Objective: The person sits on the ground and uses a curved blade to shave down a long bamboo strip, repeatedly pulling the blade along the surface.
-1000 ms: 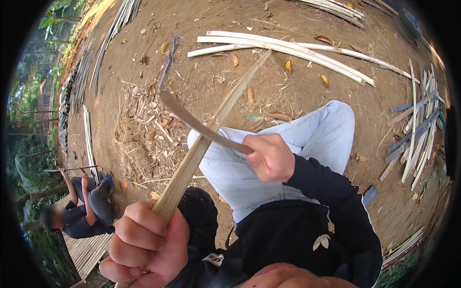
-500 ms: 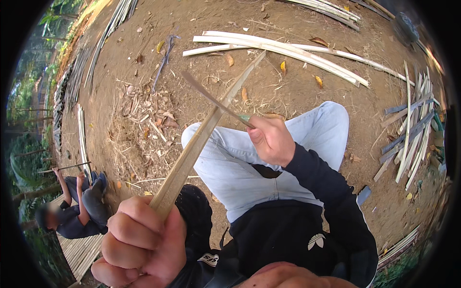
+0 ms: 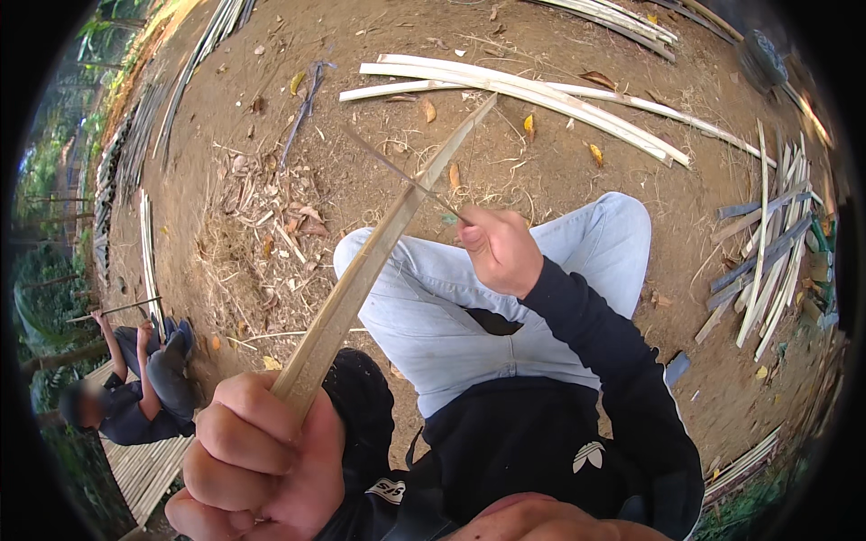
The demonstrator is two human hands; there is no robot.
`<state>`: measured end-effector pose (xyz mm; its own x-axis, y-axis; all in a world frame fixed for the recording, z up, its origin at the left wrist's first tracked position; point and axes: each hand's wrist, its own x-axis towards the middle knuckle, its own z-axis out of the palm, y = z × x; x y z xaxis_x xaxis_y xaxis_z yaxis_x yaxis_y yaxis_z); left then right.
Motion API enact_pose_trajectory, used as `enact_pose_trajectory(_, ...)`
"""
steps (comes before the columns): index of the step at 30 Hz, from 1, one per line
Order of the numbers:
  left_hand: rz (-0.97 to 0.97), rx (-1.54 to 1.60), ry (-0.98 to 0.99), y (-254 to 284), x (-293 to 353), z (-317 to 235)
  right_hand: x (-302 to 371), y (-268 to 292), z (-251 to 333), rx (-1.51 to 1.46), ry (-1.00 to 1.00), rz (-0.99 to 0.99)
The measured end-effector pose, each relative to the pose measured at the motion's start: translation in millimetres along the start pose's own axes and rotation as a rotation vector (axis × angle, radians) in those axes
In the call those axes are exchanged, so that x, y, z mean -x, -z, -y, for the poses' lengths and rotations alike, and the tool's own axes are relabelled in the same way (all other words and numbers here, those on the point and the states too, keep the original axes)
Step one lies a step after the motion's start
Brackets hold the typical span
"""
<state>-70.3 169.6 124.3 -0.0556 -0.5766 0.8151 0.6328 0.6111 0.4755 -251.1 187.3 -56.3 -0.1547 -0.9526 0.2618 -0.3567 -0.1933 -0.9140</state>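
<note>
My left hand [image 3: 257, 460], near the lower left, is wrapped round the near end of a long bamboo strip [image 3: 347, 293]. From that fist the strip slants up and away to the right, its far end tapering over the ground. In my right hand [image 3: 502, 252], above my lap, a knife is gripped; its handle is mostly hidden by my fingers. The thin dark knife blade [image 3: 383, 160] lies across the strip's upper part, seen almost edge-on, pointing up and left.
Pale split strips [image 3: 532, 95] lie on the dirt ahead. A pile of strips [image 3: 776, 243] is at the right, dry shavings [image 3: 271, 216] at the left. Another person [image 3: 144, 388] sits at far left holding a thin stick. My legs [image 3: 442, 279] are folded beneath the work.
My right hand and the knife have shifted slightly up along the strip, away from me. The blade has turned and shows thinner. My left hand keeps its grip.
</note>
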Motion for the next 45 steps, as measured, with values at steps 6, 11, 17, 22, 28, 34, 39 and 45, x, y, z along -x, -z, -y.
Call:
enact_pose_trajectory(6, 0.02, -0.31, 0.177, 30, 10, -56, 3, 1, 28, -0.05, 0.194, 0.008)
enact_pose_trajectory(11, -0.221, -0.369, 0.293, 13, -3, -53, -8, 2, 38, 0.076, 0.222, 0.067)
enact_pose_trajectory(17, 0.087, -0.029, 0.152, 21, -12, -26, -12, 3, 3, 0.104, 0.025, 0.054)
enact_pose_trajectory(22, 0.179, -0.2, -0.008, 4, -24, -18, -6, 5, 5, 0.117, 0.078, 0.084)
enact_pose_trajectory(28, 0.192, -0.194, -0.012, 9, -24, -20, -26, 17, -20, 0.241, -0.077, 0.094)
enact_pose_trajectory(34, 0.102, -0.083, -0.027, 9, -18, -21, -40, 6, -56, 0.227, -0.163, 0.019)
enact_pose_trajectory(39, -0.067, -0.019, 0.056, 18, -13, -23, -26, -17, -27, 0.114, -0.196, -0.039)
enact_pose_trajectory(45, -0.267, -0.324, -0.054, 29, -42, -7, -3, -38, -14, -0.462, -0.439, -0.097)
